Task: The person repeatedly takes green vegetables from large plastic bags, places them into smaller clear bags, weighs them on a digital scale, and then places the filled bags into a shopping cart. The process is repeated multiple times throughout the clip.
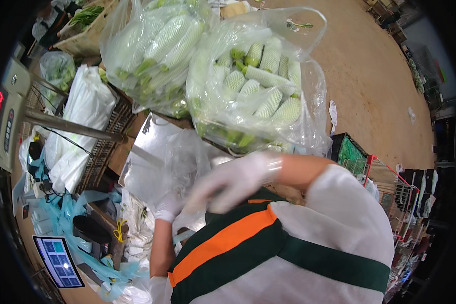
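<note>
A clear plastic bag [186,159] lies crumpled over the steel pan of a weighing scale [138,159]. My left hand [169,207], in a white glove, grips the bag's near end. My right hand [231,186], also gloved, passes above the bag close to my apron. Motion blurs its fingers, so whether they hold any of the film cannot be told. Beyond the pan stands a large open clear bag [311,110] full of long green vegetables [266,79] in white foam net sleeves. A second such bag [155,49] stands to its left.
At left, the scale's post [72,127] carries a display head [9,114]. White plastic sheeting [79,110] covers a crate. Blue plastic strips [72,216], a tablet [59,262] and a pile of white bags [138,228] lie nearer. A shopping cart [391,186] stands at right.
</note>
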Tool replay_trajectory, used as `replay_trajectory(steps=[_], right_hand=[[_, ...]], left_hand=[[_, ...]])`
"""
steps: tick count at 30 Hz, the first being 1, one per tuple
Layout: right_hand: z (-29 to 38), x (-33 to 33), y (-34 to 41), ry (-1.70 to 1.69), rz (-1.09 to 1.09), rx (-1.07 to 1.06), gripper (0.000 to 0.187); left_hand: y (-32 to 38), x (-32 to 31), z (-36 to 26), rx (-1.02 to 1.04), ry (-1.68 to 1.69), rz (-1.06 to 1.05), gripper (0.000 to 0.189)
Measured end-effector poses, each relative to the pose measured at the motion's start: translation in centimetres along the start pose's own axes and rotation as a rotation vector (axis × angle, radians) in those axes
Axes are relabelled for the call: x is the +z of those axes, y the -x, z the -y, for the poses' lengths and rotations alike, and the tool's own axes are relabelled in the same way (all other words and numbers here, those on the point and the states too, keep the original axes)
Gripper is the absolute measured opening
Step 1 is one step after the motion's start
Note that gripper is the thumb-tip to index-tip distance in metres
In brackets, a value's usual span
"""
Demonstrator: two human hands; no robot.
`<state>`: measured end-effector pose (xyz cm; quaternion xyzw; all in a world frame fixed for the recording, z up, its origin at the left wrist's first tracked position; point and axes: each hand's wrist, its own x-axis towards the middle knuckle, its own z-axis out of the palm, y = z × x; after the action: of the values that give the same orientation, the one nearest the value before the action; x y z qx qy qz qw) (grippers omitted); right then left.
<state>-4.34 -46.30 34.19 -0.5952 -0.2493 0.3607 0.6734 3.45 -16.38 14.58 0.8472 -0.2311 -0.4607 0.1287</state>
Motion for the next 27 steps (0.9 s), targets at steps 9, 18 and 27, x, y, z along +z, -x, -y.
replay_trajectory(steps=[9,18,27], right_hand=[[-2.3,-18.1,19.4,0.697,-1.220,0.775,0.035],[-3.7,-20.5,20.3,0.631,-1.136,0.801,0.072],[-7.8,-14.4,18.3,0.244,-1.158,0.558,0.075]], left_hand=[[-2.0,-16.7,-31.1,0.761,0.507,-0.447,0.019],[-11.4,-15.5,-35.1,0.111,-0.310,-0.706,0.074],[-12.4,-17.4,-31.5,-0.158,-0.234,-0.674,0.089]])
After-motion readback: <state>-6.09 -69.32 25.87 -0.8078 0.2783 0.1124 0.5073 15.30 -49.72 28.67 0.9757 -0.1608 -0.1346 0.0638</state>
